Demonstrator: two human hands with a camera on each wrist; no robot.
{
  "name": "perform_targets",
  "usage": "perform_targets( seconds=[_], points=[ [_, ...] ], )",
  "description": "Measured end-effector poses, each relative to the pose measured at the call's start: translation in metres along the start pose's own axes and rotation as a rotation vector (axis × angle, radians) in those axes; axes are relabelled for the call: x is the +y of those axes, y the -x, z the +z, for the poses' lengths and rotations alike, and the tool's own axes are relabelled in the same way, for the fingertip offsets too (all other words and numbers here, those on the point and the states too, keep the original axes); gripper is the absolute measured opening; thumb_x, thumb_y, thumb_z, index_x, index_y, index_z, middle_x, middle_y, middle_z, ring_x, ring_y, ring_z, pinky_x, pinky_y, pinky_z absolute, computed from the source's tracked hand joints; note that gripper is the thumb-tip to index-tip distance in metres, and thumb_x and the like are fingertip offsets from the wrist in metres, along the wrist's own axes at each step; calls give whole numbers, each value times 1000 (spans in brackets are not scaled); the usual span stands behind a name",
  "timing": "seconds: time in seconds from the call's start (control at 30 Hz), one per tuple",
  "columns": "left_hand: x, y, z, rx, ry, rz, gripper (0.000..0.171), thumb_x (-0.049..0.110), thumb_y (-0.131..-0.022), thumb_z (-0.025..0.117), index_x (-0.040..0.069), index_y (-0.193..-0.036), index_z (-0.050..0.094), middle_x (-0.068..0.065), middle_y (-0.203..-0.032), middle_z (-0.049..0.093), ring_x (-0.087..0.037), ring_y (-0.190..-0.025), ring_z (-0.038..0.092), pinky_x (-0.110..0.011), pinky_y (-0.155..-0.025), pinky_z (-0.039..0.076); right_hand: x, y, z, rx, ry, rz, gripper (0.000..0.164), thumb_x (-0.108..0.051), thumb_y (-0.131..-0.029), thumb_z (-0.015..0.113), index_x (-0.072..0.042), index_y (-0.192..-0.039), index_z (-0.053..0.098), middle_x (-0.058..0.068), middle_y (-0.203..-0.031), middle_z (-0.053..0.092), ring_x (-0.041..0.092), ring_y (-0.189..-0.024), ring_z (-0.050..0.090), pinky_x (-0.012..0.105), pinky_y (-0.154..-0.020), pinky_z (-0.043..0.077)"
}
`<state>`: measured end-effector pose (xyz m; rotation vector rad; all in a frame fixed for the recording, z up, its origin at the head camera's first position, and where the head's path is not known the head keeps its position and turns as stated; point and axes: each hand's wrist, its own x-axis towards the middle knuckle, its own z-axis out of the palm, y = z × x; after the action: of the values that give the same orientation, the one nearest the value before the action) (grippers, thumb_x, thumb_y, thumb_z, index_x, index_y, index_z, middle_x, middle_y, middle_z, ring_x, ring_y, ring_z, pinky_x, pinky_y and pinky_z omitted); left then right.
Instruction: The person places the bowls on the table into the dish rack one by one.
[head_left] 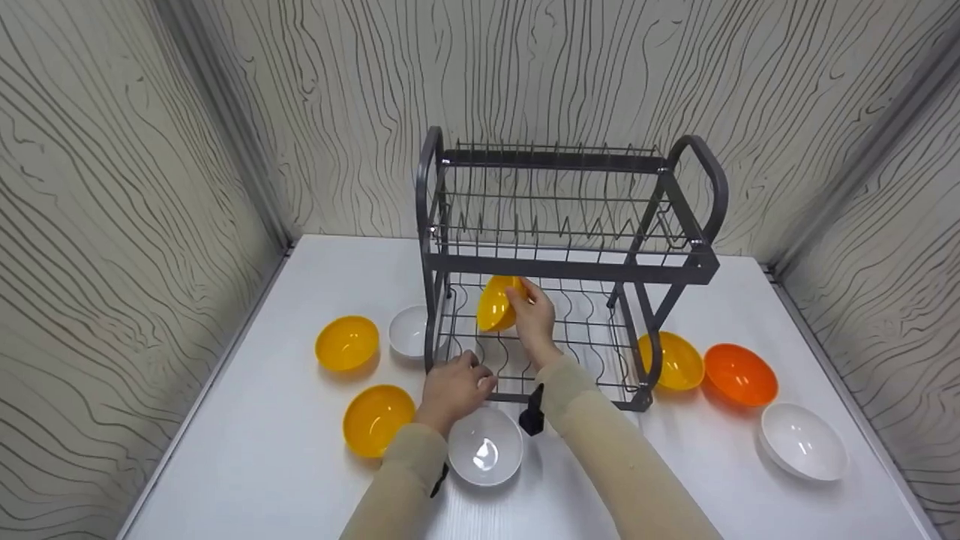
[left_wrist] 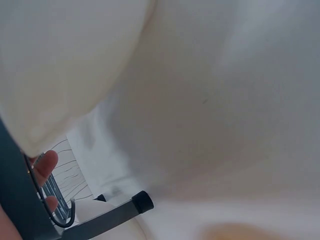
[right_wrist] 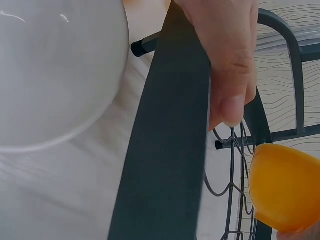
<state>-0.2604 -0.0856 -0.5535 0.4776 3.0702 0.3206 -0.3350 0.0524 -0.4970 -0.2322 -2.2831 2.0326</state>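
Inside a dark two-tier dish rack (head_left: 570, 268), my right hand (head_left: 535, 321) pinches a yellow bowl (head_left: 493, 306) by its rim, thumb on the near side. The bowl is tipped on its side over the lower wire shelf. My left hand (head_left: 453, 388) grips the lower front bar near the rack's left corner; in the right wrist view its thumb and fingers (right_wrist: 232, 75) curl over the dark bar (right_wrist: 165, 135). Directly before the rack, beside my left wrist, stands a white bowl (head_left: 485, 450). The left wrist view mostly shows pale surfaces up close.
Left of the rack stand two yellow bowls (head_left: 347, 343) (head_left: 379, 421) and a white bowl (head_left: 407, 331), partly behind the rack's post. To the right are a yellow bowl (head_left: 675, 361), an orange bowl (head_left: 741, 375) and a white bowl (head_left: 804, 442). Wood-patterned walls (head_left: 360, 112) enclose the white table (head_left: 247, 450).
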Motion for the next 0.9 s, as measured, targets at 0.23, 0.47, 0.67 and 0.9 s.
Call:
perform_targets(
  seconds=[0.23,0.47,0.67,0.9],
  points=[
    [1,0,0,2,-3,2,41,51,-93,35,30,-112,65,1,-110,56,-17,-97,54,-38,-82,47,2,-6,7,-3,16,-61,45,-29,-93,53,-9,-133,45,9,-134,48,22,-120,52,33,-101,45],
    [1,-3,0,-28,9,-21,41,52,-93,34,32,-113,64,2,-112,55,-15,-98,53,-37,-85,47,5,-10,11,-16,-17,-74,42,-31,-93,53,-13,-130,46,5,-130,50,19,-116,53,32,-99,46],
    [1,-3,0,-32,-8,-7,41,51,-93,35,31,-114,64,1,-114,55,-16,-100,53,-38,-86,47,5,-11,12,-47,-27,-74,37,-31,-94,51,-16,-127,47,4,-127,50,18,-115,52,34,-99,45],
    [2,-4,-1,-55,16,-28,40,51,-93,36,31,-115,63,1,-115,56,-17,-102,53,-40,-89,46,4,-17,18,-29,84,-117,42,-34,-92,54,-13,-128,48,7,-125,50,20,-113,53,34,-99,46]
  ],
)
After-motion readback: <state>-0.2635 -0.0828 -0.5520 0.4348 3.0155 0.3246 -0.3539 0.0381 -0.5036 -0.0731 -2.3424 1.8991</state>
